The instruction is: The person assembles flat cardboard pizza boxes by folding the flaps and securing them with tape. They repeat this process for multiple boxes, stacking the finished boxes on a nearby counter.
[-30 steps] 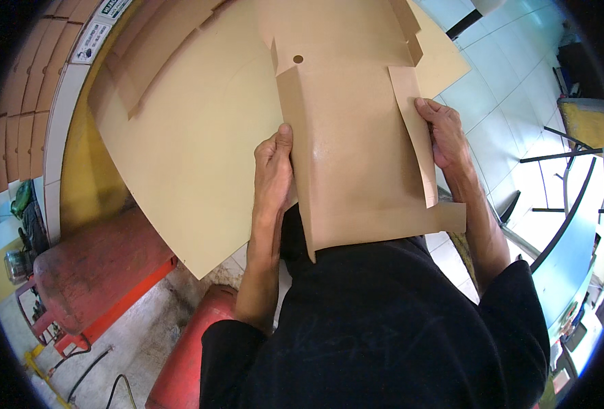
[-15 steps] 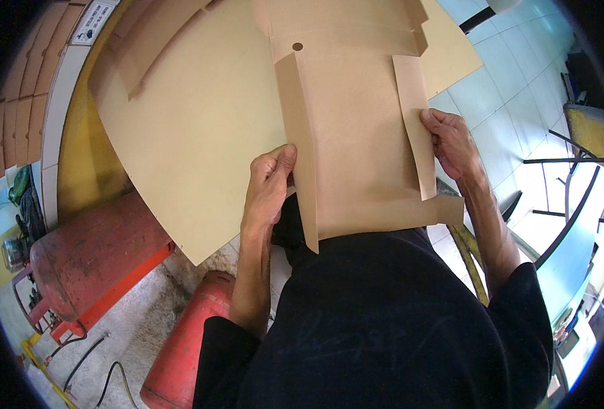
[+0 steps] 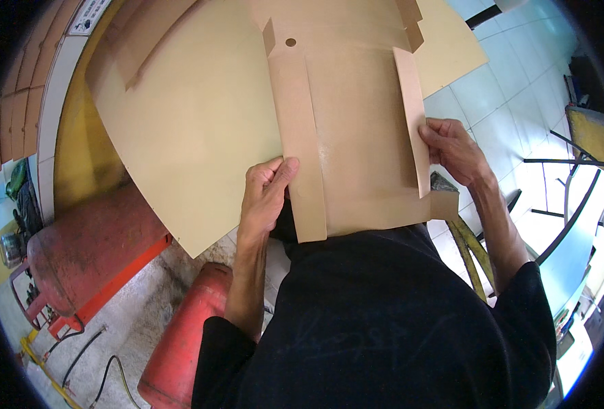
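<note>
A brown cardboard box blank (image 3: 363,136) lies partly unfolded in front of me, its near edge against my black shirt. My left hand (image 3: 264,194) pinches its left side flap, thumb on top and curled fingers beneath. On the other side, my right hand (image 3: 454,151) grips the right flap, which stands raised from the panel. A small round hole (image 3: 290,42) shows near the blank's upper left, beside a small upturned tab. The far end of the blank runs out of the picture.
Under the blank spreads a cream board (image 3: 186,143), with another brown cardboard piece (image 3: 159,34) at its far left. A red compressor tank (image 3: 97,238) and a red gas cylinder (image 3: 189,334) stand at lower left. Stacked brown boxes (image 3: 19,123) line the left; a chair (image 3: 575,160) is at right.
The left flap has tipped outward and now lies flatter, showing its crease. The right flap stands more upright. Both hands have shifted slightly toward me.
</note>
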Available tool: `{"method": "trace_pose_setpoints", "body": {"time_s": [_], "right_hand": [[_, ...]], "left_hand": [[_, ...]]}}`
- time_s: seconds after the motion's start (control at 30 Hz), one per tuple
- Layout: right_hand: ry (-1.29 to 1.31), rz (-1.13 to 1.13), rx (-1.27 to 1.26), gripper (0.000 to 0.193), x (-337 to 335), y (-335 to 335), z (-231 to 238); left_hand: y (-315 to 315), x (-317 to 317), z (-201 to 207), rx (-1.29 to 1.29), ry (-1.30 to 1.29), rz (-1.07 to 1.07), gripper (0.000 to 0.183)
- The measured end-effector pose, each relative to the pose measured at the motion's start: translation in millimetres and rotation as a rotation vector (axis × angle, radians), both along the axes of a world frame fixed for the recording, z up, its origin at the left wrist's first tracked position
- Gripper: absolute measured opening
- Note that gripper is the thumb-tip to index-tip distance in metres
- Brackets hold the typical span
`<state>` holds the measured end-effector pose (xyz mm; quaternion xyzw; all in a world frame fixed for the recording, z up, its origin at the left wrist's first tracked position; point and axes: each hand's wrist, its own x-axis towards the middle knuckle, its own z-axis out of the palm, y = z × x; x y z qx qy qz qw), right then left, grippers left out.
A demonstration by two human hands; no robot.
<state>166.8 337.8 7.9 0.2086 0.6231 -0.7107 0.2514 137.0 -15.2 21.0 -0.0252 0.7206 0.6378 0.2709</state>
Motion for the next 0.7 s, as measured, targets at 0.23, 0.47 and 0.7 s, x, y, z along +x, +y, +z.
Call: {"method": "trace_pose_setpoints", "body": {"time_s": [0.23,0.47,0.7], "right_hand": [[0.034,0.117,0.079,0.036,12,9,1],[-0.038,0.34,0.098,0.032,12,13,9],[0.041,0.351,0.241,0.023,7,11,17]], "left_hand": [[7,14,17,0.053,-0.236,0.019,0.035],[-13,10,4,-0.064,-0.119,0.001,0.028],[-11,19,9,0.029,-0.257,-0.084,0.033]]}}
